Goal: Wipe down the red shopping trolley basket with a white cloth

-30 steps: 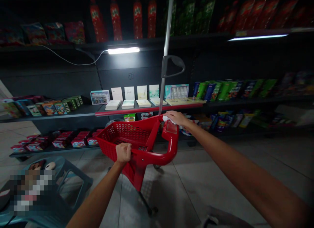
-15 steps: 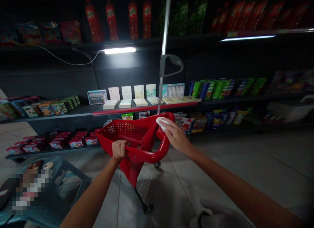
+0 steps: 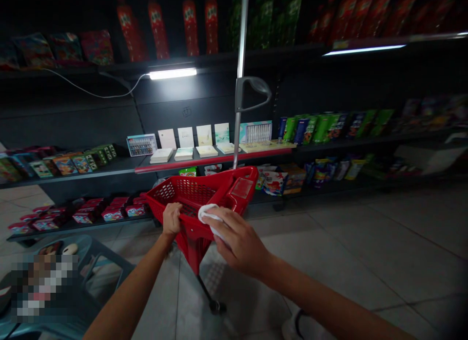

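A red plastic shopping basket (image 3: 188, 191) with a mesh wall stands on a wheeled frame, with a tall metal pole (image 3: 238, 86) and a grey handle (image 3: 253, 93) rising behind it. My left hand (image 3: 171, 219) grips the basket's near rim. My right hand (image 3: 237, 242) presses a white cloth (image 3: 209, 217) against the rim, close to my left hand. The cloth is partly hidden under my fingers. The basket's inside is mostly hidden by its rim and my hands.
Dark store shelves (image 3: 219, 155) hold cards, boxes, packets and red bottles behind the basket. A blue plastic stool (image 3: 106, 267) with a pixelated item stands at the lower left. Pale floor tiles (image 3: 347, 262) spread to the right.
My right hand has moved the cloth from the basket's far corner down along the rim toward my left hand. My left hand keeps its grip.
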A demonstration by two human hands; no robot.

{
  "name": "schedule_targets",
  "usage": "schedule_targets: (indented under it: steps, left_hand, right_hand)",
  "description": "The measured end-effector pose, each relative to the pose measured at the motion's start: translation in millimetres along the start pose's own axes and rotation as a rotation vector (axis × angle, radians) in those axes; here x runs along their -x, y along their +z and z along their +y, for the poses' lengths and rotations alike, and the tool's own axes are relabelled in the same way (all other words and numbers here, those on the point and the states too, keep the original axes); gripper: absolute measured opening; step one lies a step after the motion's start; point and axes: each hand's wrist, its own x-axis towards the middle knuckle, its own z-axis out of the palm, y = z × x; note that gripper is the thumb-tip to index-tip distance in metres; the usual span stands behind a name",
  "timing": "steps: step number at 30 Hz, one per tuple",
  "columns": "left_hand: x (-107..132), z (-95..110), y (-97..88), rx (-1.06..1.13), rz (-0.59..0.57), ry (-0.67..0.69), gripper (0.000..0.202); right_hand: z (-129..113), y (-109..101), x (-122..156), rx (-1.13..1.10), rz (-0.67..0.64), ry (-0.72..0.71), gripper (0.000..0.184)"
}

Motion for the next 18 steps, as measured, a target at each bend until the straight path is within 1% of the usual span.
schedule_targets:
  steps: [3, 7, 11, 15, 18]
  left_hand:
    - [-1.9, 0.4, 0.4, 0.04, 0.077, -0.058, 0.039]
    - [-5.3, 0.5, 0.8, 0.09, 0.057, -0.133, 0.04]
    - [-7.1, -0.2, 1.9, 0.102, 0.063, -0.147, 0.04]
    - [-7.3, 0.1, 3.4, 0.1, 0.07, -0.154, 0.037]
    - [-8.6, -0.2, 4.6, 0.089, 0.087, -0.145, 0.034]
  right_hand:
    - [15.2, -6.1, -11.0, 0.017, -0.119, -0.1, 0.046]
    - [46.7, -16.6, -25.4, -0.027, -0.208, -0.215, 0.037]
    - [77.7, -23.7, -31.8, -0.057, -0.248, -0.249, 0.032]
    - [101.5, -27.2, -34.3, -0.001, -0.285, -0.303, 0.032]
    - [113.1, -28.0, -42.7, 0.073, -0.298, -0.271, 0.032]
